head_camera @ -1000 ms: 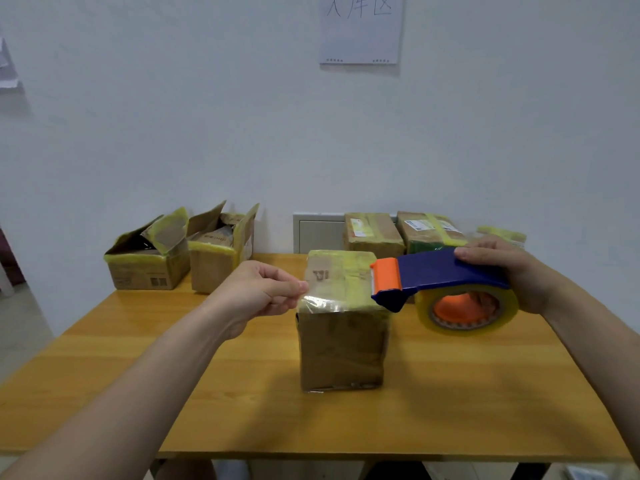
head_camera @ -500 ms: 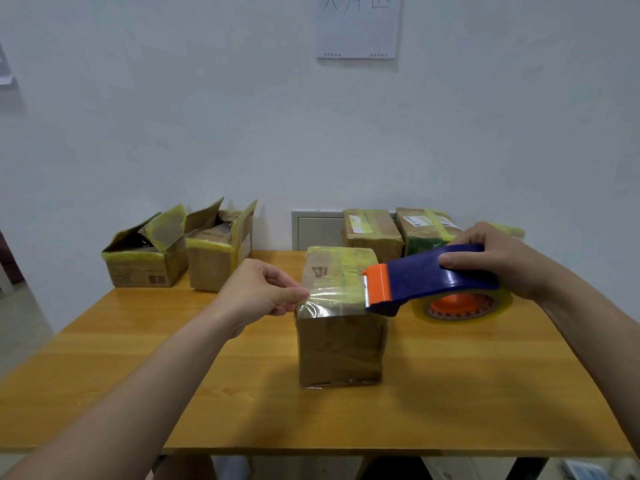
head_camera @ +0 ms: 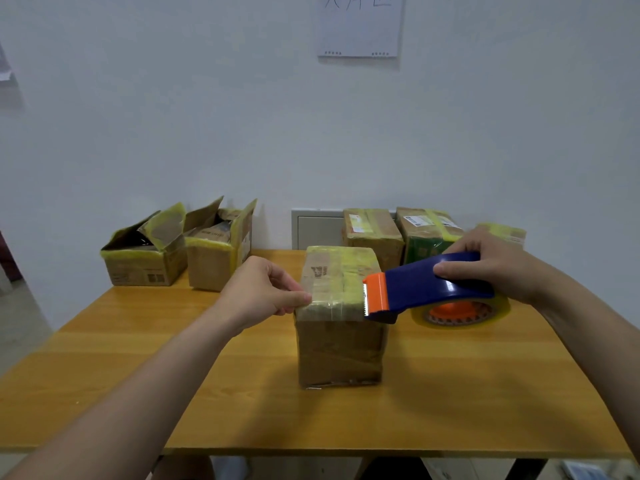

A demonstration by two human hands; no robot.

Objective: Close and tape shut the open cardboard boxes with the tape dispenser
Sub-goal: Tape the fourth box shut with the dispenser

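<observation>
The cardboard box [head_camera: 341,341] stood closed at the centre of the tabletop [head_camera: 138,358]. The left hand [head_camera: 256,289] had its fingers pinched on the tape strip [head_camera: 332,301] at the box's top left edge. The right hand [head_camera: 491,265] had its fingers curled round the blue tape dispenser [head_camera: 429,285], whose orange blade end lay at the top right edge. An open box [head_camera: 145,261] stood at the rear left.

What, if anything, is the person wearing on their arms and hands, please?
Nothing that shows. The left hand and right hand are ungloved, with no rings showing. The left forearm and right forearm are bare to the frame edge, with no sleeve, watch or bracelet in view.
</observation>
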